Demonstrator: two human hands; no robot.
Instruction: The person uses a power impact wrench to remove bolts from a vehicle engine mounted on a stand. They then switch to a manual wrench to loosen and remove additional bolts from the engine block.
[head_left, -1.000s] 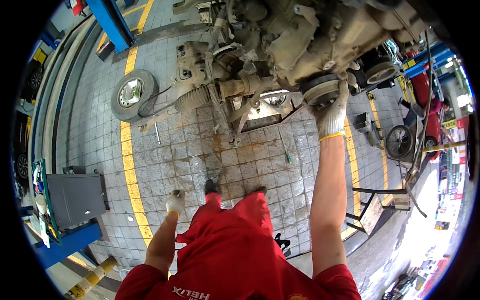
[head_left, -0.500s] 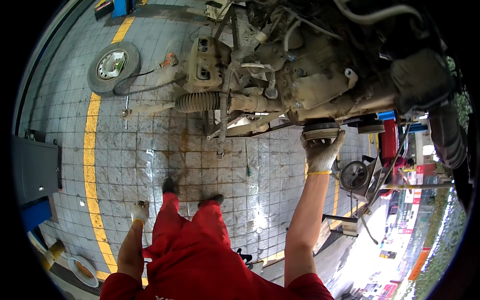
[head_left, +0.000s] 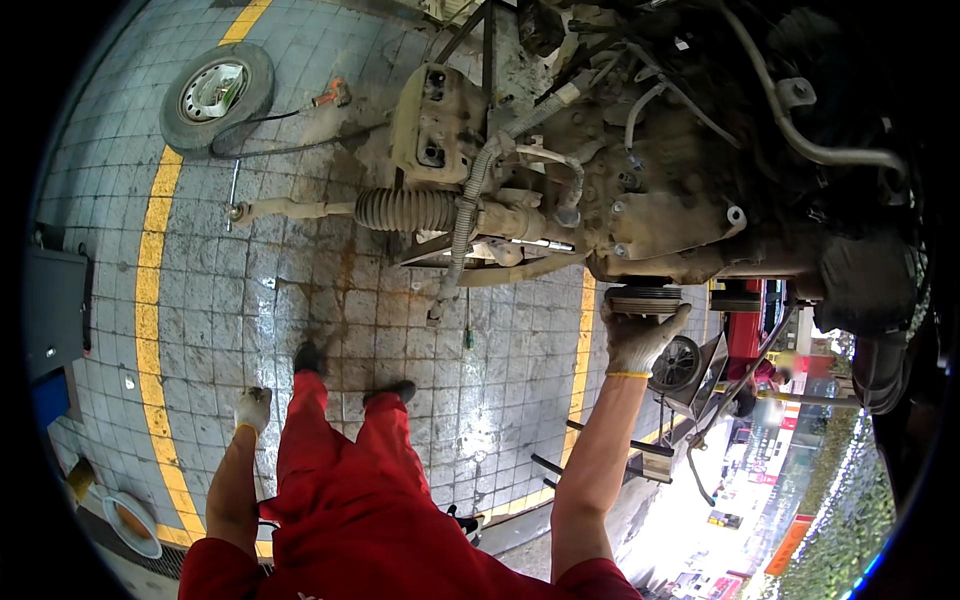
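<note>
My right hand [head_left: 642,338], in a white knitted glove, reaches up and grips a ribbed belt pulley [head_left: 645,299] from below. The pulley is right at the lower edge of a dirty engine [head_left: 670,222], and my fingers curl round its rim. My left hand [head_left: 253,409], also gloved, hangs low beside my left leg. Its fingers are curled in; whatever they may hold is too small to make out. Left of the engine are a black ribbed rubber boot [head_left: 405,210] with a rod and a corrugated hose [head_left: 470,205].
A wheel [head_left: 216,98] lies on the tiled floor at the far left, near an orange-handled tool [head_left: 330,93]. A green-handled screwdriver [head_left: 469,336] lies below the engine. A grey cabinet [head_left: 55,310] stands left, a basin [head_left: 132,525] lower left. A wheeled cart [head_left: 690,375] and another person [head_left: 768,374] are at right.
The view has shifted, so the engine appears lower and further right, and the floor items slide left. My right hand remains on the pulley. My left hand still hangs down with fingers curled.
</note>
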